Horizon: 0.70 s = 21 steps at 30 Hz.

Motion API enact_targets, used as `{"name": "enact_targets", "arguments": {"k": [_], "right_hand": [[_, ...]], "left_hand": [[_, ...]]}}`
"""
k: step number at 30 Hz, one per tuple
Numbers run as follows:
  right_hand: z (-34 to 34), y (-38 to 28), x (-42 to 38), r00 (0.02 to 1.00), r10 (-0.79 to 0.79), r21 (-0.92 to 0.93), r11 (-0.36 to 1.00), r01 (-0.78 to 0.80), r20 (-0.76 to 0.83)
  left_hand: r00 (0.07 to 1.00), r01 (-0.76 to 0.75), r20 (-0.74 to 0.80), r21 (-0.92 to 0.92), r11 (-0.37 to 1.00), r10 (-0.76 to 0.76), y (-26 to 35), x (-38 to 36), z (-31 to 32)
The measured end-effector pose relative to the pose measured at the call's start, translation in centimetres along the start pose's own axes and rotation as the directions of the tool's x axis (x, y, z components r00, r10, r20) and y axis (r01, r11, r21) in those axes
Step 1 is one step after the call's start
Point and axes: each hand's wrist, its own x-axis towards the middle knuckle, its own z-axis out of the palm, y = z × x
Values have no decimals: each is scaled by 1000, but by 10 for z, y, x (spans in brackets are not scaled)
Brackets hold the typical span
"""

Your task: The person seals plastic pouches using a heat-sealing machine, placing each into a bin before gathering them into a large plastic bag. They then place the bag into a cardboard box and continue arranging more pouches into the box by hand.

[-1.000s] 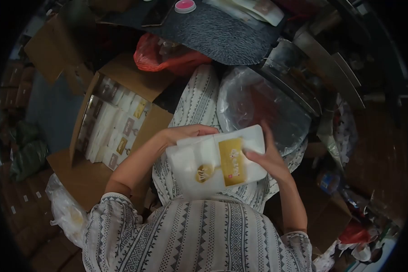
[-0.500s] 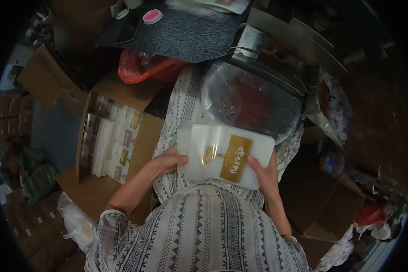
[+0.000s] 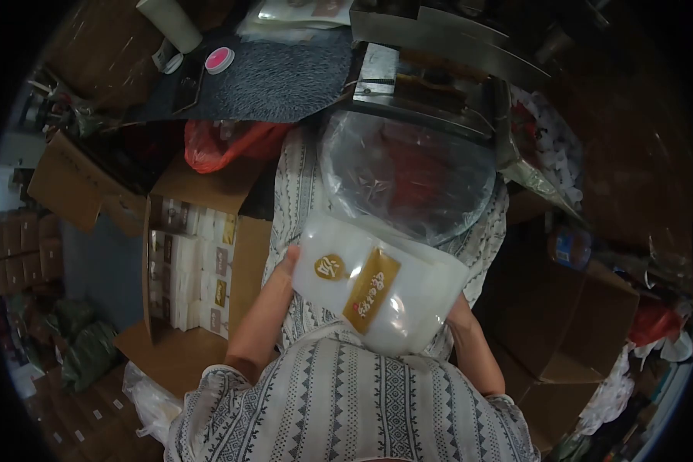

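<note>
A stack of translucent white plastic bags [image 3: 420,285] with a gold printed panel and a gold emblem is held above my lap, tilted down toward the right. My left hand [image 3: 289,266] grips its left edge, with most of the fingers hidden behind the bags. At the lower right edge, my right hand [image 3: 460,314] holds the stack from behind, and its fingers are largely covered. Just beyond the stack, a round container lined with clear plastic [image 3: 331,181] stands between my knees, with something red showing inside.
On the left, an open cardboard box [image 3: 246,266] holds rows of packed printed packets. Ahead is a dark textured table [image 3: 285,81] with a pink-topped round tin [image 3: 219,60], beside a metal machine [image 3: 431,104]. A red plastic bag [image 3: 215,146] hangs below. Another cardboard box [image 3: 554,331] stands right.
The bags have turned clockwise and flattened out, so the gold emblem shows fully. My right thumb has left the front face. The view has shifted slightly.
</note>
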Motion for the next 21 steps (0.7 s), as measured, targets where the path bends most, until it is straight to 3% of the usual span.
{"name": "enact_targets", "arguments": {"k": [1, 3, 4, 6, 7, 9, 10, 12, 13, 14, 15, 16, 17, 19, 20, 21], "right_hand": [[-5, 5, -3, 1000, 3, 5, 1000, -3, -9], [-13, 21, -5, 999, -34, 24, 999, 34, 36], [-12, 28, -6, 999, -33, 25, 999, 32, 31], [-2, 38, -4, 989, -142, 71, 987, 145, -47], [2, 36, -2, 989, -139, 75, 987, 142, -46], [9, 22, 3, 984, -132, 68, 988, 140, -116], [8, 16, 4, 984, -132, 73, 987, 141, -117], [-6, 2, -1, 987, -116, 401, 904, 150, -109], [-24, -12, -10, 985, -169, 545, 831, 117, 46], [-46, -26, -22, 952, -240, 668, 742, 55, 189], [-59, -35, -33, 821, -503, 725, 667, 170, 270], [-68, -45, -39, 614, -721, 787, 564, 249, 322], [-73, -56, -46, 618, -716, 787, 567, 244, 325], [-75, -87, -51, 843, -530, 286, 824, 489, 86], [-46, -107, -34, 872, -479, -195, 850, 489, 97], [-8, -121, -5, 901, -427, -630, 679, 376, 78]], "left_hand": [[1000, 10, -3, -4, 1000, -10, 4, -6, 2], [998, 68, -2, 220, 973, -69, 19, -19, 15], [997, 72, -2, 217, 973, -73, 23, -16, 28], [992, 121, -29, 547, 829, -126, 34, -11, 50], [991, 124, -34, 546, 829, -126, 32, -10, 49], [979, 195, -121, 290, 937, -167, 23, -3, 43], [978, 199, -125, 292, 935, -169, 18, 0, 34], [997, 68, -35, 232, 970, -62, 6, 6, 11], [997, 73, -35, 229, 971, -67, 4, 8, 9], [998, 57, -15, 209, 976, -55, 3, 10, 8], [999, 37, 7, 189, 981, -39, 1, 11, 7], [999, 33, 8, 183, 982, -35, 0, 13, 8], [999, 26, 33, 166, 986, -32, 0, 14, 11], [997, 23, 63, 155, 988, -33, 2, 19, 11], [995, 89, 26, 155, 984, -94, 2, 19, 10], [988, 153, -11, 152, 976, -153, 2, 20, 10]]}}
